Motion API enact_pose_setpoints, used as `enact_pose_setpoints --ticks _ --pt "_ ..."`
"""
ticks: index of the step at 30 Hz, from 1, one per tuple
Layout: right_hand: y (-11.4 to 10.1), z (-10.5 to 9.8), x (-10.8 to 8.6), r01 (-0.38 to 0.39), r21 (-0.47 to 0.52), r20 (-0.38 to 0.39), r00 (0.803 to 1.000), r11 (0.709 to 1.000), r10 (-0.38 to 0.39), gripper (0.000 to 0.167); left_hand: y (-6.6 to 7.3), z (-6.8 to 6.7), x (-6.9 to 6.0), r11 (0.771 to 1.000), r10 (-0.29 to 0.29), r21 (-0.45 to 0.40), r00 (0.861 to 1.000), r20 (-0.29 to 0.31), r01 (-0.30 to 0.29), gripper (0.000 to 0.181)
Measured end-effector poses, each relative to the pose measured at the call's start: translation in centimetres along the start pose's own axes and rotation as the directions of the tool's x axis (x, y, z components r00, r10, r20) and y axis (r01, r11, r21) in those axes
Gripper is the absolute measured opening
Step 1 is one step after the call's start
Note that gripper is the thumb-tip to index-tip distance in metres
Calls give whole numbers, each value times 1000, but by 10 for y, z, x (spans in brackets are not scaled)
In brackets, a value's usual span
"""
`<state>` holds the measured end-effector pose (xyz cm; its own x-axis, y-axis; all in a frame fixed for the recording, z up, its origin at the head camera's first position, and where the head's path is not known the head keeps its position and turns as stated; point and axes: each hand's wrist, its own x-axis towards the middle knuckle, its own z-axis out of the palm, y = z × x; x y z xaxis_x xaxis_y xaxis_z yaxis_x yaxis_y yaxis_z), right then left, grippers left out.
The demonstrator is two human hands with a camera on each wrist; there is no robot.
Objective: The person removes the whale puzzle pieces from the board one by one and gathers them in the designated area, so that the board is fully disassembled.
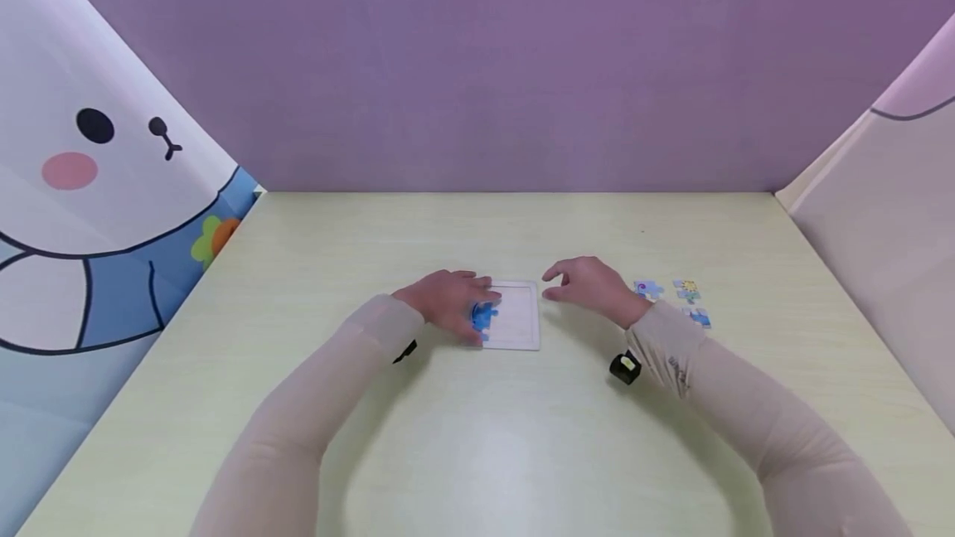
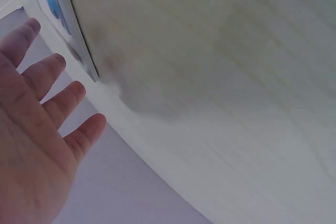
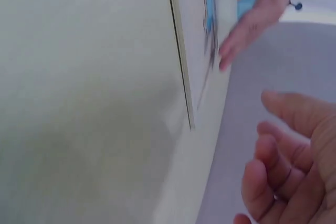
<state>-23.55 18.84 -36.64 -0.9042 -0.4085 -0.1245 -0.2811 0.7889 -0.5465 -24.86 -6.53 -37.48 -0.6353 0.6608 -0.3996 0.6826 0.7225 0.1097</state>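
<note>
A white puzzle tray (image 1: 521, 321) lies flat on the table, with joined blue puzzle pieces (image 1: 483, 316) in its left part. My left hand (image 1: 450, 305) is over the tray's left side, fingers spread, and covers that edge; whether it touches the pieces I cannot tell. In the left wrist view its fingers (image 2: 60, 72) look fairly straight and hold nothing. Just right of the tray, above the table, hovers my right hand (image 1: 593, 287). Its fingers (image 3: 270, 156) are loosely bent, the thumb apart from them, with nothing visible between.
Several loose puzzle pieces lie right of my right hand: a blue-purple one (image 1: 649, 288), one with a yellow flower (image 1: 687, 289) and a blue one (image 1: 698, 317). A purple cloth wall (image 1: 515, 73) stands behind the table (image 1: 492, 421), and printed cloth (image 1: 119, 205) hangs at the left.
</note>
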Motion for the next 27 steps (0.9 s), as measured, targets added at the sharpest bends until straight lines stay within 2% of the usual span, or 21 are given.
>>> enact_pose_setpoints --ticks 5,9,19,27 --pt "-14 12 6 -42 -41 18 999 998 43 34 -1 1 2 1000 -27 10 999 30 27 81" --pt "-24 20 10 -43 -68 58 997 997 47 35 -3 3 1 999 -38 5 998 43 37 83" --pt "-40 37 19 -36 -113 126 991 993 50 33 -4 3 1 998 -13 61 999 30 11 83" --pt "-48 44 23 -30 -153 145 988 988 53 29 -2 3 4 999 -10 34 999 34 9 82"
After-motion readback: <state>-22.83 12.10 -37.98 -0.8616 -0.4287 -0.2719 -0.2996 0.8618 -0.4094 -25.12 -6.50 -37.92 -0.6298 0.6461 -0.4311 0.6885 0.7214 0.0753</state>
